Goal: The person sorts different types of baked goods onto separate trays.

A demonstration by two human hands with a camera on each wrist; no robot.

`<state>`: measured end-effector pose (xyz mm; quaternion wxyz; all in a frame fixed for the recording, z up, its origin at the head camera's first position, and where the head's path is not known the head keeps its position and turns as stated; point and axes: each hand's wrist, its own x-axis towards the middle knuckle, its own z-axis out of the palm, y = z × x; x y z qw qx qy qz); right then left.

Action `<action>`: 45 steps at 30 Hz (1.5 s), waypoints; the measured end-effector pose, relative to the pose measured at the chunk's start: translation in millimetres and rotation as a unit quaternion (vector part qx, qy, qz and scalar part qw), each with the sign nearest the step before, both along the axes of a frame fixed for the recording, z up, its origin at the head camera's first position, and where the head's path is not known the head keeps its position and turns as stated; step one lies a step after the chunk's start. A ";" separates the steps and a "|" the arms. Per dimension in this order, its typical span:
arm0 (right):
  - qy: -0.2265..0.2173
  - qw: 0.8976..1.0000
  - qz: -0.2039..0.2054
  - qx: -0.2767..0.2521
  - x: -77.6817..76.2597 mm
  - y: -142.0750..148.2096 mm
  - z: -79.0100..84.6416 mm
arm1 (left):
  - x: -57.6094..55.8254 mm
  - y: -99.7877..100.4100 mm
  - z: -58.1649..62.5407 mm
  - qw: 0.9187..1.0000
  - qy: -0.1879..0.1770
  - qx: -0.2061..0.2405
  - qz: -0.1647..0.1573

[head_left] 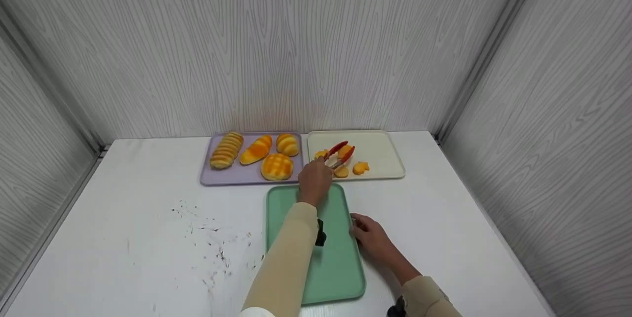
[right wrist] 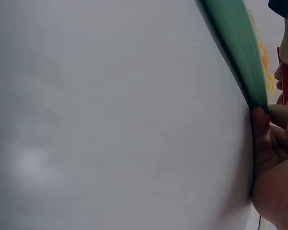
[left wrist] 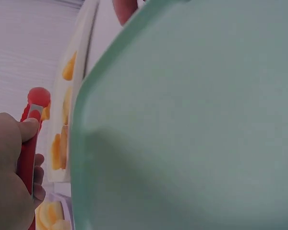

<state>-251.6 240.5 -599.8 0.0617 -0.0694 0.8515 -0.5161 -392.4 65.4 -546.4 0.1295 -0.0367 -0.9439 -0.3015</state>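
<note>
My left hand (head_left: 315,181) grips red-tipped tongs (left wrist: 29,158), reaching across the far end of the green tray (head_left: 331,272). The tongs' two red ends stand apart over the cream tray (head_left: 385,151), among small orange and yellow pieces. One orange piece (head_left: 361,168) lies to the right of the tongs. Part of the tongs is hidden by the hand in the head view. At the green tray's right side, my right hand (head_left: 374,239) holds the rim between thumb and fingers, low at the white table.
A lilac tray (head_left: 237,177) at the back left bears a long ridged bread (head_left: 226,150), an oval bread (head_left: 256,150), a striped roll (head_left: 287,144) and a round scored bun (head_left: 276,166). Grey panels (head_left: 306,45) enclose the table (head_left: 148,257). Dark specks mark its left part.
</note>
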 end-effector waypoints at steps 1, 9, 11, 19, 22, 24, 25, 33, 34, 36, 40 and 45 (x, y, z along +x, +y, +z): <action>0.000 1.000 0.001 -0.001 0.1 -0.2 -0.4 | -0.8 1.7 -1.3 1.000 0.005 -0.009 0.003; 0.009 1.000 0.000 0.014 -0.6 -1.4 -1.7 | -5.6 9.0 -10.3 0.999 -0.013 -0.044 0.019; 0.012 1.000 -0.003 0.017 -1.2 -1.0 -1.4 | -6.5 9.9 -10.7 0.999 -0.014 -0.042 0.018; 0.013 1.000 0.003 0.018 -0.1 -3.2 0.4 | 1.5 1.4 1.0 0.999 -0.043 0.006 0.018; 0.014 1.000 0.002 0.022 0.5 -3.7 0.5 | 8.9 -5.3 6.0 0.999 -0.049 0.019 0.015; 0.017 1.000 -0.003 0.024 0.6 -2.9 0.9 | 14.7 -9.0 9.5 0.998 -0.047 0.039 0.005; 0.019 1.000 -0.005 0.024 0.6 -2.4 1.2 | 18.0 -10.6 11.0 0.998 -0.047 0.051 -0.002; -0.006 1.000 -0.013 0.015 1.3 -2.1 4.2 | 65.2 -26.0 18.6 0.987 -0.053 0.153 -0.018; -0.004 1.000 -0.014 0.017 1.2 -2.7 4.3 | 73.9 -29.4 19.7 0.984 -0.057 0.169 -0.021; -0.006 1.000 -0.014 0.016 0.9 -3.7 4.0 | 92.0 -37.4 21.0 0.979 -0.063 0.191 -0.020; -0.003 1.000 -0.013 0.010 0.6 -4.2 3.1 | 127.8 -56.7 20.7 0.974 -0.048 0.220 -0.013; -0.001 1.000 -0.011 -0.001 1.3 -5.8 3.0 | 168.8 -84.8 15.9 0.977 -0.017 0.214 0.015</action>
